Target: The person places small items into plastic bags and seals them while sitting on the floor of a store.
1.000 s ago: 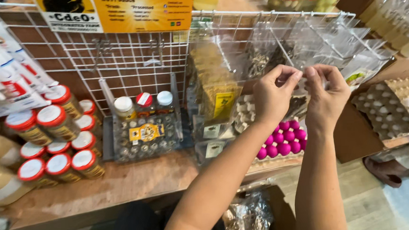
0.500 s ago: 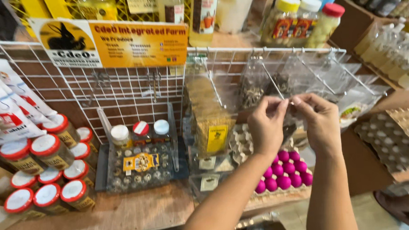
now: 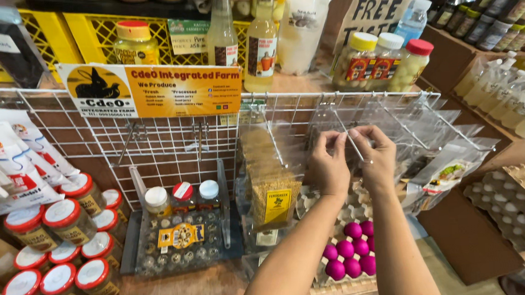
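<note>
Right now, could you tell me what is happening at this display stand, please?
A person stands at a market-style stall, both arms stretched toward a white wire rack. The left hand and right hand meet at a thin metal hook that sticks out from the rack, fingers pinching around it; whether they hold a clear packet there I cannot tell. Below the hands sit pink eggs in a tray. A hanging bag of brown seeds is just left of the hands, and red-lidded jars stand far left.
</note>
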